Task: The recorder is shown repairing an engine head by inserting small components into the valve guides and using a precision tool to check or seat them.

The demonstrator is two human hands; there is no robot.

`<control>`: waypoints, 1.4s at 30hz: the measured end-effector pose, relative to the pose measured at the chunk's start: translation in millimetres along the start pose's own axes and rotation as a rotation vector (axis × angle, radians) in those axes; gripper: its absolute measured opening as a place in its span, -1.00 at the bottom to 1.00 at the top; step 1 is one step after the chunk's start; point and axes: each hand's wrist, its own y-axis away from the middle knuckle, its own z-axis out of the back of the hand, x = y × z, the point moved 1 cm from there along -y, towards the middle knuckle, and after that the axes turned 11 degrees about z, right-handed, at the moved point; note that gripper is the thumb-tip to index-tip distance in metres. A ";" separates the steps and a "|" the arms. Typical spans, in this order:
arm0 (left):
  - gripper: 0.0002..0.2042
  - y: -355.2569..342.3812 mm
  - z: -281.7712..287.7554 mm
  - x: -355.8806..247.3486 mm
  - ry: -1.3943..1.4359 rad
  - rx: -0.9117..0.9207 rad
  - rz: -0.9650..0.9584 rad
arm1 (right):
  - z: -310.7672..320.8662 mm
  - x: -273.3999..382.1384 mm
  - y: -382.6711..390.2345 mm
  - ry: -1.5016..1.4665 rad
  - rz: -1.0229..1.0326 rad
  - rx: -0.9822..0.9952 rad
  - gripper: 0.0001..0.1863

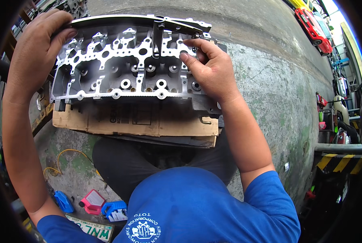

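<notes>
The left hand (41,50) grips a metal bar (116,18). The cylinder head (141,73) lies between this and the right hand (213,67), whose hold I cannot tell.

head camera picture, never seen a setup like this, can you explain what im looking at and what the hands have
There is no robot here: these are a person's own bare hands, seen from a wide fisheye camera worn on the head and looking down, so edges bend. The blue shirt below is the wearer's.

In front is a silvery metal engine casting, full of round holes and openings, sitting on a cardboard box.

The left hand holds one end of a long metal bar along the casting's far side. The right hand is at the casting's right part, thumb and forefinger apart; whether it holds anything is unclear.
</notes>
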 end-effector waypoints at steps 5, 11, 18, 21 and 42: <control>-0.77 -33.3 -42.5 -3.0 -0.139 -0.141 -0.009 | -13.6 -9.9 -5.5 -0.035 -0.048 0.004 -0.80; -0.76 -30.5 -103.3 -16.5 -0.054 0.009 -0.015 | -15.8 -17.7 -0.6 -0.244 -0.105 -0.148 -0.84; -0.79 -10.8 -88.9 -82.4 0.336 -0.122 0.111 | -13.6 -18.8 0.4 -0.215 -0.071 -0.200 -0.85; -0.79 13.2 -84.6 -146.7 0.550 0.262 0.189 | -13.5 -19.6 1.3 -0.249 -0.120 -0.165 -0.86; -0.81 -4.1 -134.5 -179.7 0.305 0.332 0.248 | -18.2 -18.8 0.6 -0.283 -0.022 -0.205 -0.84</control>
